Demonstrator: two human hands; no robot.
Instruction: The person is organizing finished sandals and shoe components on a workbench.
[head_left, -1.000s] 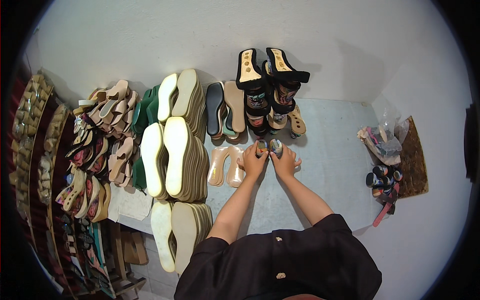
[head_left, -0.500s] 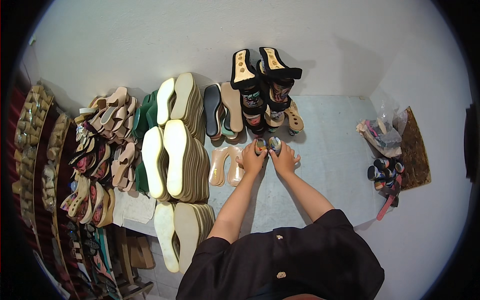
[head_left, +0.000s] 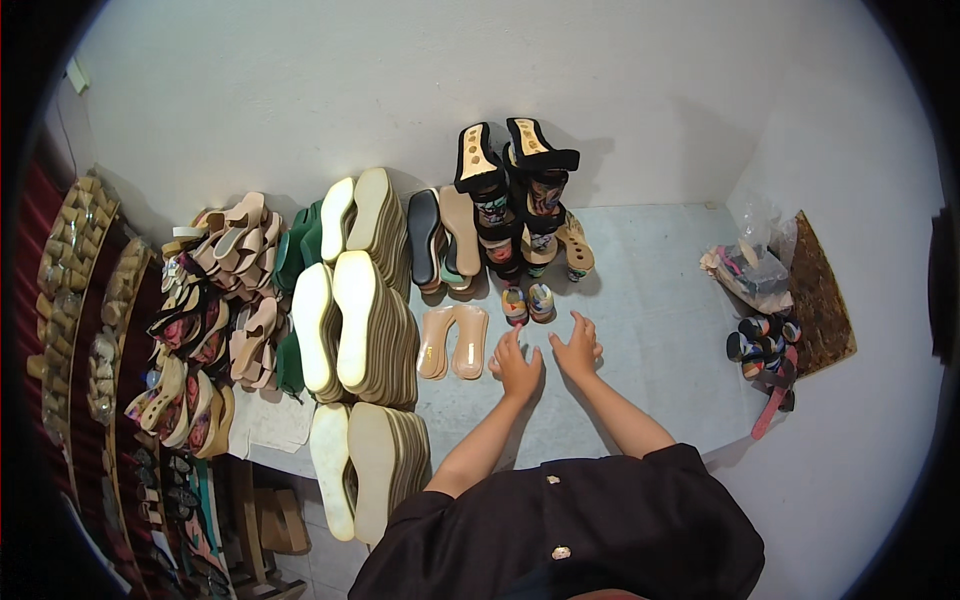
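Two small multicoloured, patterned pieces that look like shoe heels, a left one (head_left: 514, 305) and a right one (head_left: 541, 302), stand side by side on the table. Just short of the left heel is my left hand (head_left: 518, 370), fingers spread and holding nothing. One of its fingertips is close to that heel; whether they touch I cannot tell. My right hand (head_left: 576, 352) hovers to the right, its fingers apart and nothing in them. Behind the heels rises a pile of black-edged patterned sandals (head_left: 493, 212). Beside my left hand lie two tan insoles (head_left: 469, 342).
Tall stacks of shoe soles (head_left: 380, 330) line the table's left part, with dark and tan soles (head_left: 424, 235) behind. Finished sandals (head_left: 250, 240) crowd farther left, near shelves (head_left: 75, 270). Several multicoloured heels (head_left: 765, 345), a plastic bag (head_left: 755, 275) and a brown board (head_left: 822, 300) occupy the right edge.
Both hands have let go of the two heels and drawn back toward me, fingers opening. The heels now stand on the table. The whole view has shifted slightly.
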